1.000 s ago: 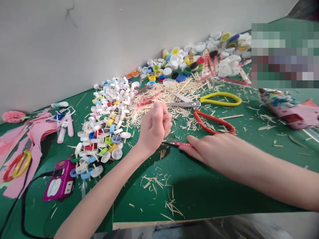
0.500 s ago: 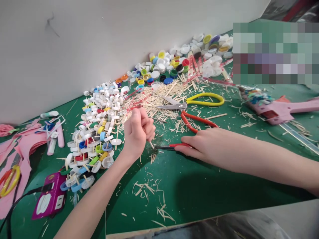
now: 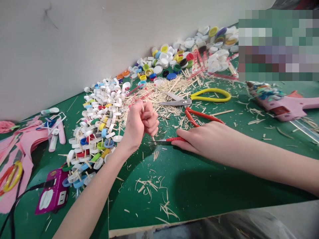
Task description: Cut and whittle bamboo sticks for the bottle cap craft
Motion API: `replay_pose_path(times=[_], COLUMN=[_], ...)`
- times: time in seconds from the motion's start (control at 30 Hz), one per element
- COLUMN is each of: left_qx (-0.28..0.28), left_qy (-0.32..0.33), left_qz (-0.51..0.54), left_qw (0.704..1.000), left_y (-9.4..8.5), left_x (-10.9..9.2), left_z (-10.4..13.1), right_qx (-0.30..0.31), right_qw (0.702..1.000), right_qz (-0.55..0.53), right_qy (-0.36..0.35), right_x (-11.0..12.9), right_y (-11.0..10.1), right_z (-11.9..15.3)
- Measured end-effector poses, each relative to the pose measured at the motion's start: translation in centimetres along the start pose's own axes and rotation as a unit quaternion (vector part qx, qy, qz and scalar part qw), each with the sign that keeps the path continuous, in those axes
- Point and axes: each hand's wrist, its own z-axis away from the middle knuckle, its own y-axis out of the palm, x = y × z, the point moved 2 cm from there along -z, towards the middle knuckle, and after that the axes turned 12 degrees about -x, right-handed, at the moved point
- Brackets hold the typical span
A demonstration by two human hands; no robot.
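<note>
My left hand is closed around a thin wooden stick, whose lower end points down at the green table. My right hand grips a small red-handled cutting tool. The tool's dark metal tip touches or lies right beside the stick's lower end. Wood shavings are scattered below. Behind my right hand lie red handles and open yellow-handled scissors.
Bottle caps with sticks crowd the left of my left hand. More loose caps and a stick pile lie behind. A pink glue gun is at right; a purple box with a cable and pink sheets are at left.
The view has shifted slightly. The blades at the stick's lower end now look more spread, with a thin tip showing past the stick. Both hands keep their holds.
</note>
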Motion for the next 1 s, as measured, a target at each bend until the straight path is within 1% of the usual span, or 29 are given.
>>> replay_pose_path(times=[0.1, 0.23, 0.4, 0.53, 0.6, 0.67, 0.7, 0.87, 0.93, 1.0], left_qx=[-0.003, -0.017, -0.031, -0.046, -0.05, -0.056, -0.059, -0.048, -0.047, -0.054], left_qy=[0.022, 0.049, 0.039, 0.038, 0.043, 0.049, 0.05, 0.041, 0.051, 0.059], left_qz=[-0.007, -0.017, -0.001, 0.003, -0.007, -0.015, -0.017, -0.037, -0.045, -0.046], left_qw=[1.0, 0.999, 0.999, 0.998, 0.998, 0.997, 0.997, 0.997, 0.997, 0.996], left_y=[0.2, 0.4, 0.0, 0.0, 0.2, 0.3, 0.3, 0.3, 0.3, 0.3], left_x=[0.0, 0.0, 0.1, 0.3, 0.4, 0.4, 0.4, 0.3, 0.3, 0.3], left_z=[0.2, 0.5, 0.2, -0.1, -0.1, -0.1, -0.1, 0.0, 0.2, 0.2], right_qx=[0.022, 0.057, 0.079, 0.09, 0.118, 0.154, 0.163, 0.158, 0.16, 0.151], right_qw=[1.0, 0.997, 0.996, 0.996, 0.993, 0.987, 0.985, 0.982, 0.981, 0.984], right_qz=[0.002, -0.032, -0.024, 0.007, 0.007, -0.011, -0.025, -0.085, -0.093, -0.094], right_qy=[0.015, 0.033, 0.037, 0.011, 0.009, 0.035, 0.045, 0.064, 0.05, 0.02], right_x=[0.4, 0.4, 0.1, 1.0, 1.6, 1.9, 2.0, 1.3, 0.7, 0.3], right_y=[-0.2, -0.5, -0.4, -0.9, -1.4, -1.9, -2.1, -2.7, -2.5, -2.1], right_z=[-0.1, 0.2, 0.6, 0.2, -0.2, -0.5, -0.7, -0.5, 0.0, 0.7])
